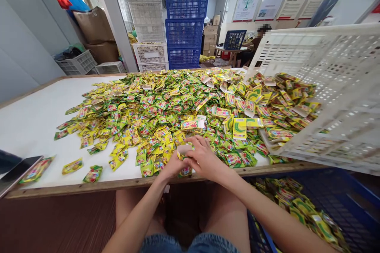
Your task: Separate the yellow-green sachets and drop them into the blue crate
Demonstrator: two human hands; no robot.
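Note:
Near the table's front edge, both hands meet around a small yellow carton [179, 154], its pale flap standing up. My left hand [173, 165] is closed on its lower left side, the fingers partly hidden. My right hand [204, 157] comes over from the right, fingers bent at the carton's flap and thumb pointing toward the left hand. Just beyond lies a pile of small yellow and green sachets [160, 104]. Flat yellow cartons [240, 128] and another carton with a white end flap [190, 124] rest on the pile.
A white plastic crate [335, 99] tips onto the table at right, spilling cartons. Below it, a blue crate [320, 185] holds more packets. A phone [22, 174] lies at the left edge. Blue crates [187, 0] are stacked behind; a person [255, 43] sits farther back.

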